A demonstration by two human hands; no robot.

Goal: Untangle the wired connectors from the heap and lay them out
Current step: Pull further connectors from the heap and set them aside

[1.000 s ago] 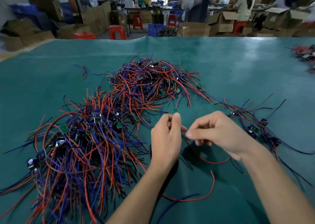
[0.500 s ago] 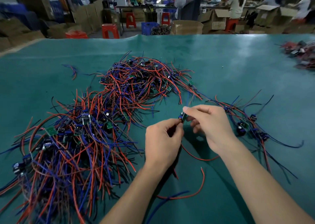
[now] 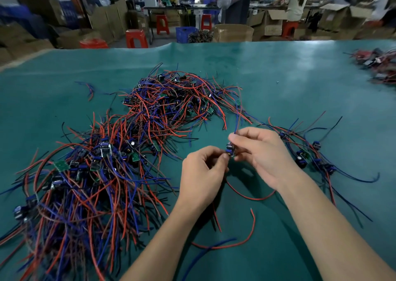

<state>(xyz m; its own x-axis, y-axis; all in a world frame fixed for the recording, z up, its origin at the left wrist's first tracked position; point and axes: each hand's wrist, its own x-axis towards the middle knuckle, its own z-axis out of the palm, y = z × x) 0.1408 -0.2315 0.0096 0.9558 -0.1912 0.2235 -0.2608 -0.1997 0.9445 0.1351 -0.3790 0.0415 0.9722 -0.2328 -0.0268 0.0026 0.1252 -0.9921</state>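
1. My left hand (image 3: pixel 201 173) has its fingers curled in; thumb and forefinger pinch the lower end of one small connector (image 3: pixel 229 150).
2. My right hand (image 3: pixel 263 154) is curled too. Its fingertips pinch the same connector from the upper right, and its forefinger and thumb also nip a blue wire (image 3: pixel 236 120) that rises from the pinch toward the heap.
3. The connector is held just above the desk (image 3: pixel 278 77), between the two hands and near the middle of the view. It is a small blue-and-black block; I cannot tell finer detail. Its long axis runs roughly up and down in the view, tilted slightly.
4. A thin red wire (image 3: pixel 248 196) curves in a shallow loop on the desk below my right wrist. Another red wire (image 3: pixel 242 240) and a blue one cross nearer me.
5. The heap (image 3: pixel 111 158) lies to my left: tangled red, blue and black insulated wires, glossy and thin, with small green boards and blue blocks among them.
6. To my right a laid-out row (image 3: pixel 308 154) of connectors lies with wires fanning outward.
7. The desk covering is teal, smooth and faintly shiny.
8. A second blurred pile (image 3: pixel 379 66) lies at the far right edge.
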